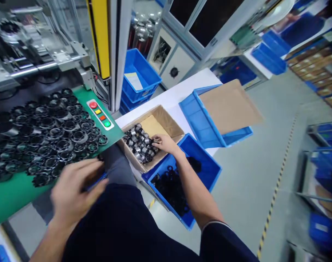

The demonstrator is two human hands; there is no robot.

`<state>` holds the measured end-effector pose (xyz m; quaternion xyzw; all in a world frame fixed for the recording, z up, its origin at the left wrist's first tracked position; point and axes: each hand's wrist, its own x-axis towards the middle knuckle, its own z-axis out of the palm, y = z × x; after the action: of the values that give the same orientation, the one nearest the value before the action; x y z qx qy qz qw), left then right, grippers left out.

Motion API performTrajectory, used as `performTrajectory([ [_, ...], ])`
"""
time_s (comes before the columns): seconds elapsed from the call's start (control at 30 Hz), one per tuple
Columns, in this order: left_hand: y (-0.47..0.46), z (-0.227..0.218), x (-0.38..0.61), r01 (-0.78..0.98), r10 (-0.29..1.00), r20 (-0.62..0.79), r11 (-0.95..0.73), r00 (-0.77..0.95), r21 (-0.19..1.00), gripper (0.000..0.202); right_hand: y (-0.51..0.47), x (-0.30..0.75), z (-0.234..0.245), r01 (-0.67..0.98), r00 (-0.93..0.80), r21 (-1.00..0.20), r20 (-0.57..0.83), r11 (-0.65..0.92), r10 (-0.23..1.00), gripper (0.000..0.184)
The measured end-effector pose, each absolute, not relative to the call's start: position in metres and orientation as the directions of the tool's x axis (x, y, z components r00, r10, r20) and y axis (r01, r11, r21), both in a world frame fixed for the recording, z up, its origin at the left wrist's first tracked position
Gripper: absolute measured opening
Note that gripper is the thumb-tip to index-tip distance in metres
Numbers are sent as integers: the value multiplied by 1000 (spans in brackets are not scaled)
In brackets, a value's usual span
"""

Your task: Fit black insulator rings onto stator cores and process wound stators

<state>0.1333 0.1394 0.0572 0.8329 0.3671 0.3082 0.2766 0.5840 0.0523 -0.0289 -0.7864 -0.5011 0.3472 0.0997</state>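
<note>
Right hand (166, 143) down in the cardboard box (168, 122) at 1 o'clock, fingertips on the metal parts (140, 145); pinching one or merely touching, cannot tell. Left hand (73, 189) blurred at 8 o'clock, fingers curled at the near edge of the green desk (7, 196), grip also unclear. Just beyond it, black rings (54, 131) already crowding the desk. Box seemingly about half emptied, bare bottom showing at its far end. At 5 o'clock of the right hand, a blue bin (206, 163) with a dark pile (171, 185) left inside.
</note>
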Motion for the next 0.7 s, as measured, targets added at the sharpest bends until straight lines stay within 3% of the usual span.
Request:
performTrajectory([
  [0.07,145,46,218,277,552,281,-719,785,638,30,70,589,-45,734,202,-507,-473,-453,857,42],
  [0.13,164,29,301,262,424,148,-759,893,596,29,79,588,-56,748,157,-510,-485,-424,860,42],
  [0.27,209,-15,426,286,321,-18,-816,947,503,36,77,595,-60,777,183,-471,-464,-417,867,42],
  [0.4,227,-58,483,264,206,-183,-877,961,401,23,73,625,-61,761,401,-360,-392,-539,828,46],
  [0.5,230,-80,496,263,169,-290,-908,942,325,32,83,645,-68,729,515,-291,-362,-619,777,49],
  [0.7,237,-88,500,234,128,-339,-928,932,291,29,92,656,-71,780,431,-291,-389,-553,814,50],
])
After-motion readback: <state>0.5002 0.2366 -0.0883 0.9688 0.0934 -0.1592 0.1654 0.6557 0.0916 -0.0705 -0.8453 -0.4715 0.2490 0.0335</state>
